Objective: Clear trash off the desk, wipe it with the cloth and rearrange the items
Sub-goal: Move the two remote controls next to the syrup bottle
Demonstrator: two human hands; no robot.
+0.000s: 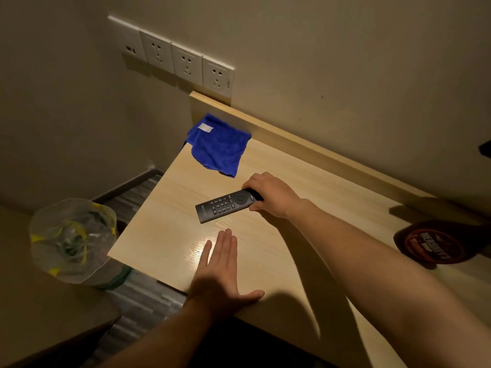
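Observation:
A black remote control [221, 205] lies flat on the light wooden desk [164, 227], buttons up. My right hand [269, 195] grips its right end, fingers curled over the top. My left hand [221, 272] rests flat on the desk near the front edge, fingers together and thumb spread, holding nothing. A blue cloth [218, 144] with a white label lies crumpled at the desk's far left corner, against the raised back board.
A bin lined with a clear plastic bag [71, 240] stands on the floor left of the desk, holding trash. A dark round item with red lettering [435, 243] sits at the desk's right. Wall sockets [186, 62] are mounted above the desk corner.

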